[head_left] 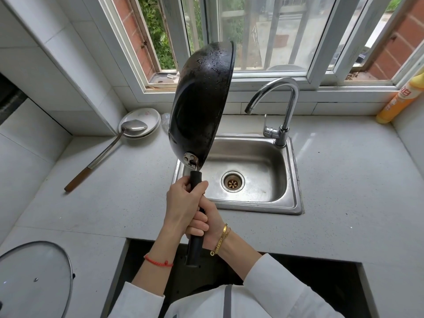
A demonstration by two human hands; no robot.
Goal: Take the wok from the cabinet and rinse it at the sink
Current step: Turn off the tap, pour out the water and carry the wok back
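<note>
A black wok (202,104) stands almost on edge in the air above the left rim of the steel sink (296,180), its sooty underside turned toward me. Both hands grip its long black handle (194,249). My left hand (183,203) is closed around the upper part near the bowl. My right hand (206,226) is wrapped around the handle just below it. The inside of the wok faces right and is hidden. The chrome tap (284,104) arches over the basin with no water running.
A stack of white plates (149,115) with a long metal ladle (110,148) lies left of the sink. A glass lid (34,281) rests at the lower left. A yellow bottle (399,99) stands at the far right. A window runs behind the counter.
</note>
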